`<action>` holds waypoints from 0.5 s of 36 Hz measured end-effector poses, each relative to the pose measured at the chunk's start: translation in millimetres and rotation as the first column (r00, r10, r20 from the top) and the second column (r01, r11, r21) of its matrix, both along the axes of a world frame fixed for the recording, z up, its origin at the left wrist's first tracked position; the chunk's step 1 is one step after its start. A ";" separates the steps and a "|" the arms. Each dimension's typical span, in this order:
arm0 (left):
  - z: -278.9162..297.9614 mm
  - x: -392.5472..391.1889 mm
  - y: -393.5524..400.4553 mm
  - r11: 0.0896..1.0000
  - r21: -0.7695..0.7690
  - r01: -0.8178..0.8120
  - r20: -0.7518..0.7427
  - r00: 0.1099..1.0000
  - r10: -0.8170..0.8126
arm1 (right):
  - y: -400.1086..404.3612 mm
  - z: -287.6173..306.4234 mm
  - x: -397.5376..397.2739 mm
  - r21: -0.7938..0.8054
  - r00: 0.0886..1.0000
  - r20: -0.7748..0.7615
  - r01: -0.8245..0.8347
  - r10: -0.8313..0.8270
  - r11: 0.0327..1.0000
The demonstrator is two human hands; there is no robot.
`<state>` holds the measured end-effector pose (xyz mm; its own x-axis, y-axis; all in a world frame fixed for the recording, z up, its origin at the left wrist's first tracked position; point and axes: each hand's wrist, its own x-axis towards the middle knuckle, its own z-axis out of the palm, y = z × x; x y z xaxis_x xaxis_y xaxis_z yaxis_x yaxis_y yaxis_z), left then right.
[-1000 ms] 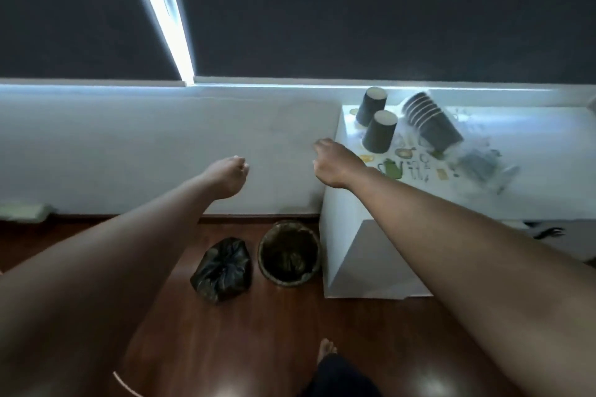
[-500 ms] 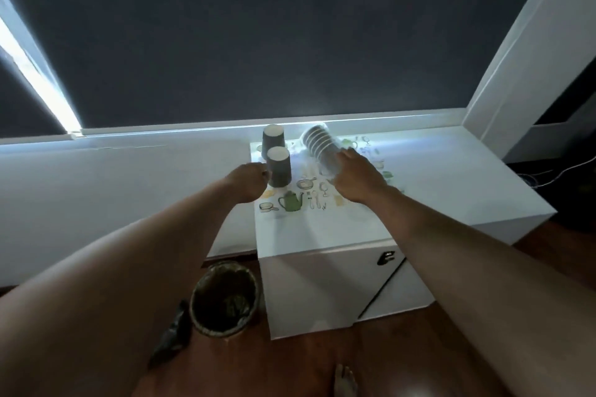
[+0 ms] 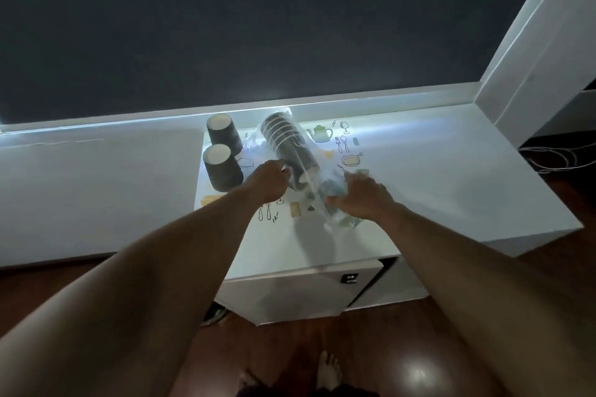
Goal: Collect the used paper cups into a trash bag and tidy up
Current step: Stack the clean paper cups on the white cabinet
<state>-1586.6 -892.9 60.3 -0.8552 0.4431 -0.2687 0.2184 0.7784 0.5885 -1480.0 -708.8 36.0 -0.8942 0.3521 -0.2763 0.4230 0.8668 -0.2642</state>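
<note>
A nested stack of dark paper cups (image 3: 287, 142) lies on its side inside a clear plastic bag (image 3: 335, 219) on the white cabinet top (image 3: 451, 177). My left hand (image 3: 269, 182) grips the bag's edge at the stack's open end. My right hand (image 3: 361, 200) clutches the crumpled loose end of the same bag. Two single dark cups stand upside down to the left: the near cup (image 3: 222, 167) and the far cup (image 3: 224, 132) by the windowsill.
The cabinet top carries a printed mat (image 3: 335, 142) with kitchenware drawings. A dark blind (image 3: 258, 26) fills the window behind. Cables (image 3: 554, 158) lie on the floor at right. My bare feet (image 3: 327, 371) stand on dark wooden flooring in front of the cabinet door (image 3: 300, 293).
The view swung right from the floor bin and black bag to the cabinet. Both hands moved onto the clear bag with the stacked cups and closed on it.
</note>
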 end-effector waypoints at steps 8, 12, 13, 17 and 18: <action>-14.5 -38.6 14.8 0.998 0.042 -0.043 -0.257 0.965 0.053 | 34.4 -18.0 -9.5 0.169 0.964 -0.264 0.050 -0.004 0.984; -13.7 -62.6 22.6 0.990 0.040 -0.133 -0.362 0.922 0.139 | 55.3 -17.1 -14.1 0.083 0.930 -0.343 0.172 -0.134 0.982; -15.4 -66.8 23.7 0.986 0.027 -0.164 -0.374 0.913 0.162 | 56.5 -16.2 -12.6 0.060 0.901 -0.398 0.212 -0.172 0.975; -20.6 -92.7 35.3 0.969 -0.013 -0.247 -0.360 0.905 0.226 | 58.3 -10.9 -6.3 -0.203 0.654 -0.578 0.463 -0.488 0.863; -21.7 -98.6 39.8 0.960 -0.015 -0.281 -0.325 0.909 0.261 | 56.9 -10.7 -3.2 -0.358 0.552 -0.536 0.537 -0.639 0.764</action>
<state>-1685.3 -853.1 38.6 -0.9846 0.1739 0.0169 0.1610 0.8658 0.4737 -1483.2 -651.9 25.3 -0.4811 0.8651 0.1418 0.5303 0.4160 -0.7387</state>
